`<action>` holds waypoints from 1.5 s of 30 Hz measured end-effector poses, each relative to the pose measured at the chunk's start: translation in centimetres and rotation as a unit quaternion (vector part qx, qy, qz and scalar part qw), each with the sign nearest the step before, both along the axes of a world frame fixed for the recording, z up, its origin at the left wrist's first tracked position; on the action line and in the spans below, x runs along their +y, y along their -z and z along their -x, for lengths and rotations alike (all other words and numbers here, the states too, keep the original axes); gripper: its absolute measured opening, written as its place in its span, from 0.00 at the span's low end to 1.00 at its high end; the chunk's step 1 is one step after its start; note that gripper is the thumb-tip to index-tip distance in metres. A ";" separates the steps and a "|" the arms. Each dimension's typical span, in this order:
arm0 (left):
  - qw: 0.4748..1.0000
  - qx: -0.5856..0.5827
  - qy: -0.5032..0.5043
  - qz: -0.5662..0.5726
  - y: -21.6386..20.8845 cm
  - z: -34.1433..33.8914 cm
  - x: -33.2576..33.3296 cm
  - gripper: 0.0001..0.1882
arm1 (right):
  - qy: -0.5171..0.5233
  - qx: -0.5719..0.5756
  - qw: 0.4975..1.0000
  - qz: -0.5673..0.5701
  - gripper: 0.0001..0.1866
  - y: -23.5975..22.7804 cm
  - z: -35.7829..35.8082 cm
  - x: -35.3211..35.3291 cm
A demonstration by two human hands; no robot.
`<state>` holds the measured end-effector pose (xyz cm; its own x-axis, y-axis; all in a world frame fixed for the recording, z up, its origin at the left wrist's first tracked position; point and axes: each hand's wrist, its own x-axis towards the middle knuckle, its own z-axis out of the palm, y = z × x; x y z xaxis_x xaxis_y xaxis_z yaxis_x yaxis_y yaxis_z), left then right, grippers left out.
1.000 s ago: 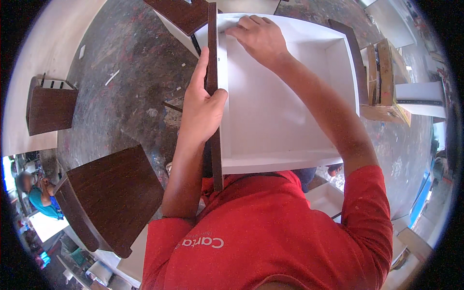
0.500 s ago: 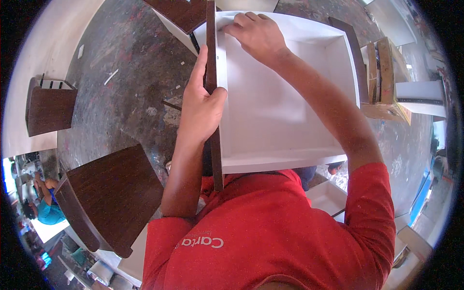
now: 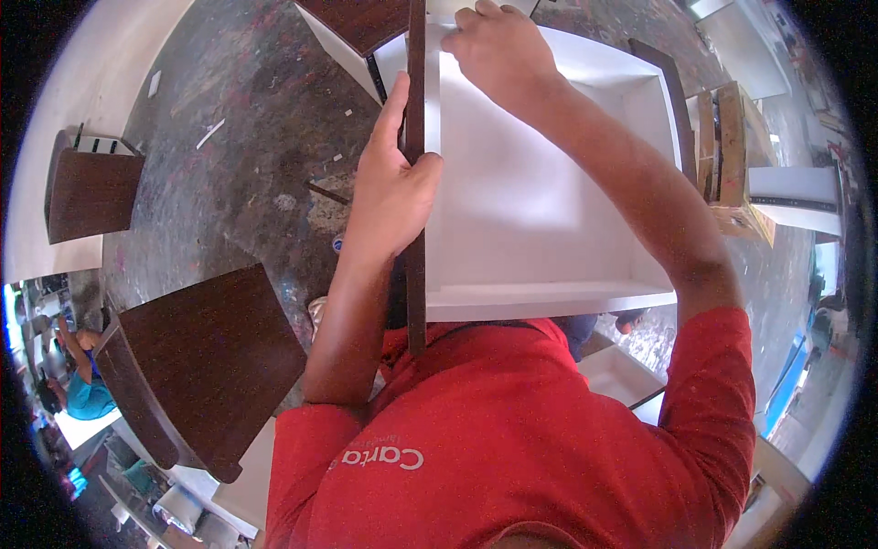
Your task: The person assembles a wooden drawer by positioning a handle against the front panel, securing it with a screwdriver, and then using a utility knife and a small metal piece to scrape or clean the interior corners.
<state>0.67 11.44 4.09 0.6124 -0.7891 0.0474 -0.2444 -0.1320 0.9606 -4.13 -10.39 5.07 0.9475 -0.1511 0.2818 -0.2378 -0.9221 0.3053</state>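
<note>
A white drawer (image 3: 540,210) with a dark brown front panel (image 3: 417,302) stands in front of my body, its white inside facing up. My left hand (image 3: 398,188) is wrapped round the front panel, thumb over its top edge and fingers along the outer brown face. At the drawer's far left corner, close to the panel, is my right hand (image 3: 503,55). Its fingers are bent together in a pinch against the far wall near the joint; whatever they hold is hidden from view.
A dark brown cabinet (image 3: 201,366) stands at my left, a smaller one (image 3: 94,190) by the wall, and another brown-topped cabinet (image 3: 361,23) beyond the drawer. A cardboard box (image 3: 729,156) sits to the right. A person in teal (image 3: 89,398) is at the far left. Scraps lie on the grey floor.
The drawer appears slightly farther right in view, its front panel more upright. My right hand has shifted a little up and right along the far corner; my left keeps its grip.
</note>
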 end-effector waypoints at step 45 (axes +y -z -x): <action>0.992 0.102 0.027 0.074 -1.8 2.4 2.2 0.47 | 0.001 -0.245 0.949 -0.197 0.07 3.7 2.3 2.6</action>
<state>-1.76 13.63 5.90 0.5782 -0.8147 0.0445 -0.0451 0.0225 0.9987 -6.47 -7.75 1.40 0.7165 -0.3380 0.6102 -0.2650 -0.9411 -0.2102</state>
